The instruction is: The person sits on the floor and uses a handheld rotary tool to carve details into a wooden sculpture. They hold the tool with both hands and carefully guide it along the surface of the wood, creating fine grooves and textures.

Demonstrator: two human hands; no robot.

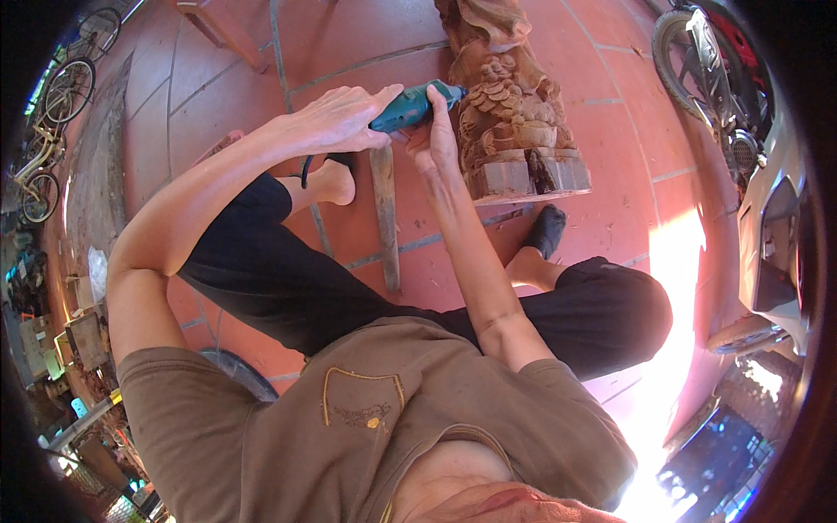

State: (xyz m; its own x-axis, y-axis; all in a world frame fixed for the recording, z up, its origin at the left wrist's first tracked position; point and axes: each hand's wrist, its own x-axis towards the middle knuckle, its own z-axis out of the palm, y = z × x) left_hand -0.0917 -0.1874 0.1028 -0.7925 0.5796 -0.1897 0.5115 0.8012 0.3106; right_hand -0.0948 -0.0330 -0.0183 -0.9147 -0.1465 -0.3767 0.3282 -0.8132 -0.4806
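Note:
Both my hands grip a teal handheld rotary grinder, a power tool [403, 111]. My left hand [344, 120] is closed over its rear end. Around the front part, my right hand [432, 138] holds it from below with the thumb along its side. The tool's dark nose points right, at the edge of a carved wooden statue [510, 113]; I cannot tell whether its bit touches the wood. Round coin-like shapes and folds cover the statue, and its flat base faces me, with a dark split in it.
A narrow wooden strip [384, 218] lies between my feet on the red tiled floor [610, 192]. A red plastic stool [225, 35] stands at the far left. Bicycles [70, 91] line the left edge, and a motorbike [772, 218] is parked at the right.

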